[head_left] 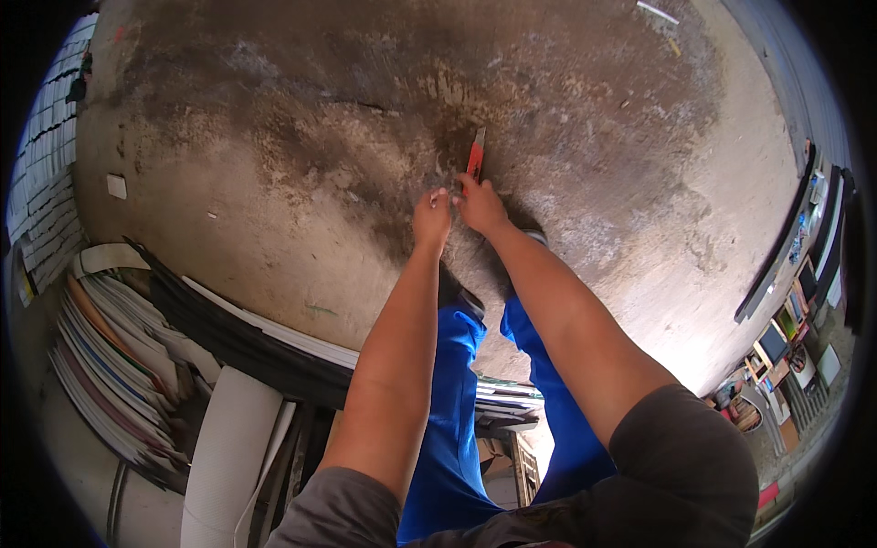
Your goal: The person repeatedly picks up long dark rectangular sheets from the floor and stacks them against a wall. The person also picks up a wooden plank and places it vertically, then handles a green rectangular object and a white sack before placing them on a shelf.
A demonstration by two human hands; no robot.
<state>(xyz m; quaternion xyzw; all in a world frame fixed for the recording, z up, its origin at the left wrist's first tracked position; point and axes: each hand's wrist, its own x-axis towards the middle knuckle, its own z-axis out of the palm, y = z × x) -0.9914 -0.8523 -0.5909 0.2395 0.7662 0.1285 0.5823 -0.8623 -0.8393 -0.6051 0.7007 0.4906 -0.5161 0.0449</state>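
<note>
At far left, many flat, pale panels (47, 169) form a stack, too many to count. Beside it, one small white square (117, 186) lies on a rough, stained concrete floor (301, 260). Below are a pile of thin, curving sheets (114, 365), mostly white, and one broad, ribbed-looking pale sheet (231, 447). Near the centre are two bare hands, close together. The left hand (433, 217) has its fingers curled in; whether they pinch anything I cannot tell. The right hand (481, 206) is closed around the near end of one slim red cutter (475, 163), whose grey, metallic-looking tip points away from the body, above the floor. Two blue trouser legs (446, 411) show beneath the forearms. At upper right lies one narrow white strip (658, 12).
</note>
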